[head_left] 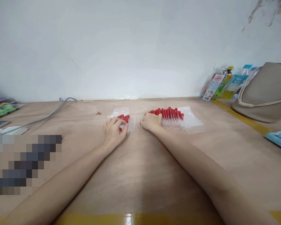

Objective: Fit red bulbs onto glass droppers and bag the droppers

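My left hand (pixel 114 129) bends over a small heap of loose red rubber bulbs (pixel 124 118), which lie on a clear plastic bag (pixel 120 110). A red bulb shows between its curled thumb and fingers. Right of it lies a row of bare glass dropper tubes (pixel 135 122), side by side. At that row's right end is my right hand (pixel 151 121), its fingers closed and pointing down; what they grip is hidden behind the hand. Beyond it, several glass droppers with red bulbs (pixel 170 113) lie in a row, partly over another clear bag (pixel 192 118).
Bottles (pixel 241 79) and a carton (pixel 214 87) stand by the wall at right, beside a grey-brown bag (pixel 264 90) with a cord. A blue packet (pixel 279 139) lies nearer. Grey cables (pixel 49 116) run across the left. Yellow tape (pixel 243 117) crosses the wooden table (pixel 140 175).
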A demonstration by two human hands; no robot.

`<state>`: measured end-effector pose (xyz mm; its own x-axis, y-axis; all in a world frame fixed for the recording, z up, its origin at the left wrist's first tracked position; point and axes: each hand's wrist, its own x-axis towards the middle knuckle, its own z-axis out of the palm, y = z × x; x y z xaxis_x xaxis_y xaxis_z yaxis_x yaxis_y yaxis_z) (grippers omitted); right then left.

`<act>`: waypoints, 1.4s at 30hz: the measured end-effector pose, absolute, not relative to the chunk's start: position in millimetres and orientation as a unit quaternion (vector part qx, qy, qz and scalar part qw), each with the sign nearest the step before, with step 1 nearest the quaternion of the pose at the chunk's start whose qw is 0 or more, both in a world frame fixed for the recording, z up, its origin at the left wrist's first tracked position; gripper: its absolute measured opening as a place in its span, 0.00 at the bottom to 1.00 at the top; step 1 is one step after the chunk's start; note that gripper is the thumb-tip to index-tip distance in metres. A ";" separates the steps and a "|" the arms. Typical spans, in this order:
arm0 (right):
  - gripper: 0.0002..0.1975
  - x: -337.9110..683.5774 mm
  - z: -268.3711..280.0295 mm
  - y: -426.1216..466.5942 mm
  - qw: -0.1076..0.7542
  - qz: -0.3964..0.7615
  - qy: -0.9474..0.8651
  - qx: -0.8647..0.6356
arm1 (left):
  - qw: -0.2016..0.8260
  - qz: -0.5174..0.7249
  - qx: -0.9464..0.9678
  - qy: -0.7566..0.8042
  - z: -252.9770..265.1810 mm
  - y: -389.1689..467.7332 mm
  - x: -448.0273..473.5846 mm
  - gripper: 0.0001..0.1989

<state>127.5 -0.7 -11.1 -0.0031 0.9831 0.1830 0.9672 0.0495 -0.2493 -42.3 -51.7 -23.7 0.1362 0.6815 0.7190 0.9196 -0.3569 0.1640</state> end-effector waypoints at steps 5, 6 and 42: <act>0.13 128.0 -9.9 -2.0 0.154 0.039 -0.712 -0.684 | 0.152 -0.328 -0.694 -0.623 -20.9 -40.7 -54.2 0.07; 0.13 128.2 -9.8 -3.1 0.155 0.040 -0.712 -0.683 | 0.148 -0.320 -0.695 -0.627 -21.1 -40.0 -54.4 0.08; 0.11 213.6 -42.7 -82.6 0.348 -0.034 -0.862 -0.366 | 0.032 -0.282 -0.883 -0.375 -29.4 -74.1 -12.3 0.08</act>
<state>213.6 -82.6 -42.7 -0.4898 0.6071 0.6257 0.6547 0.7301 -0.1958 -12.3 -74.1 -29.4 0.5604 0.6433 0.5217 0.6791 -0.7174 0.1553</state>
